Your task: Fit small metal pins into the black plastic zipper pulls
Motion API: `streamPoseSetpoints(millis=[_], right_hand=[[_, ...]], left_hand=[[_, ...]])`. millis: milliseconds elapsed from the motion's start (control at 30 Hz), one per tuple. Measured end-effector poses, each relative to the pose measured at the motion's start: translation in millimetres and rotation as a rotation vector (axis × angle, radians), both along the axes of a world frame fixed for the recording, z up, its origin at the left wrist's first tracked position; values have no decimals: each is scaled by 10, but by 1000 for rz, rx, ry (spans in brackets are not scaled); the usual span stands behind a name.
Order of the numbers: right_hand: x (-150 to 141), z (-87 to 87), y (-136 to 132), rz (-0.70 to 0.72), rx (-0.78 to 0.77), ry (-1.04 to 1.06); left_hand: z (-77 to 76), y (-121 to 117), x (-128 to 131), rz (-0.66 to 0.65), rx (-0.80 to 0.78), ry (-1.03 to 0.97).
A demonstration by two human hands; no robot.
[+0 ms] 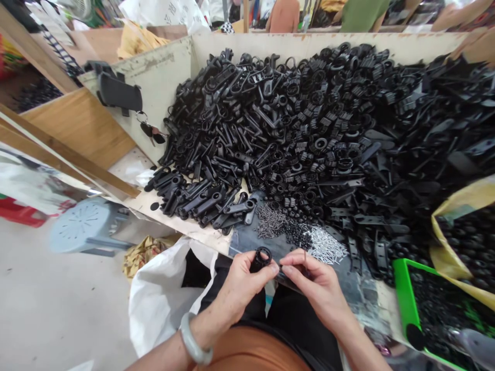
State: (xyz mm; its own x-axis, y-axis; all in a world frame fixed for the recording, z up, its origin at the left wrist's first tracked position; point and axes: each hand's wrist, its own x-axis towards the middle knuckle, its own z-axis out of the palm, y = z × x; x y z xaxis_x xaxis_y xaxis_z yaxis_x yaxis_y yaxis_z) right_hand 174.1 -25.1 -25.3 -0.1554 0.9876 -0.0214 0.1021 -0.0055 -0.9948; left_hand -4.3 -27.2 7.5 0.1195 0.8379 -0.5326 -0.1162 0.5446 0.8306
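My left hand (249,278) is closed round a black ring-shaped plastic part (263,255), held above my lap at the table's front edge. Just to its right, my right hand (309,275) pinches with thumb and forefinger close to the left fingertips. What lies in that pinch is too small to make out. Beyond the hands are a pile of small dark screws (269,220), a pile of tiny black pieces (297,234) and a heap of silvery pins (327,245). Black lever-like parts (201,203) lie in a row to the left.
A large heap of black plastic parts (270,118) fills the walled table. At right stand a green tray (404,299) and a yellow bag (444,226). A white sack (154,293) hangs at my left, near a blue stool (79,226). Other people are across the table.
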Motion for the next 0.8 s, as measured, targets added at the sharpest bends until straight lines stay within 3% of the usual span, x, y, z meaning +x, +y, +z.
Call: streamPoseSetpoints(millis=[167,267,433,633,800], right_hand=[[-9,99,15,50,143,-112],[-2,139,17,86,149,-137],[-1,104,-17,65,28,-74],[-49,-1,-92,-89,-228,77],[-58,24,-108,-105,6,-94]], left_hand=[[-13,-4,-7,3,-31,-35],[-25,-10,-10,-3,-51,-84],[-23,-3,-12,-17,-96,-161],[-23,17,7,-4,-87,-221],[-34,-10,85,95,-111,-250]])
